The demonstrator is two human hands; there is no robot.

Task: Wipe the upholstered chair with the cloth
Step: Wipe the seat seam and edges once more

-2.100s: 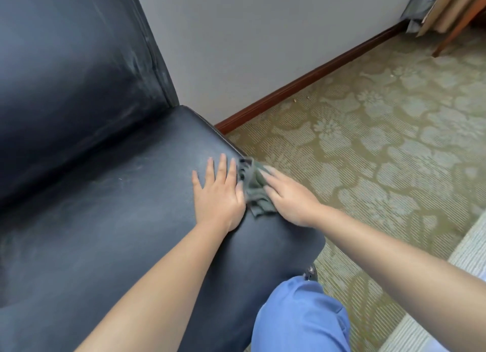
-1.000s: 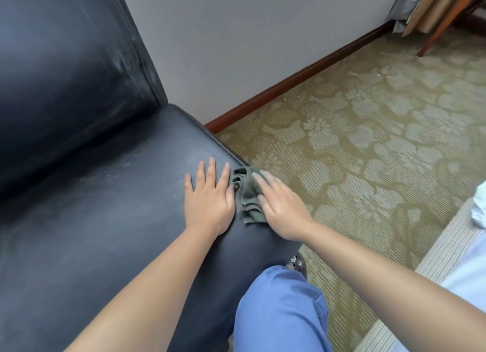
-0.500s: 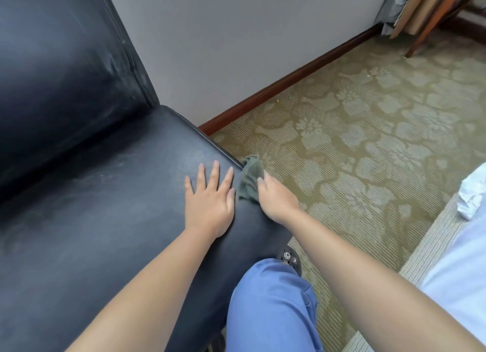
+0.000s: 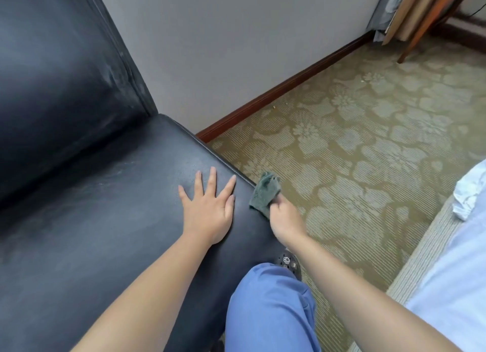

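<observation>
Cloth (image 4: 263, 194), small, grey-green and limp, looks light and soft enough to bunch anywhere, and it sits crumpled in the pinching right hand (image 4: 285, 220) at the side edge of the black chair (image 4: 105, 220), while the left hand (image 4: 209, 209) lies flat, fingers spread, on the seat.

even, soft daylight-ish light, fairly bright — no hard shadows. faint contact shadow under the left hand (image 4: 207, 209) on the chair seat (image 4: 105, 207). broad dull sheen on the black upholstery, strongest on the backrest (image 4: 60, 62); no blown glare. white bedding (image 4: 468, 191) at right edge near clipping. wide-angle distortion — wall (image 4: 236, 49) and baseboard (image 4: 284, 89) lines bow, forearms stretch at the bottom corners. slight softness overall, cloth (image 4: 263, 194) mildly blurred.
</observation>
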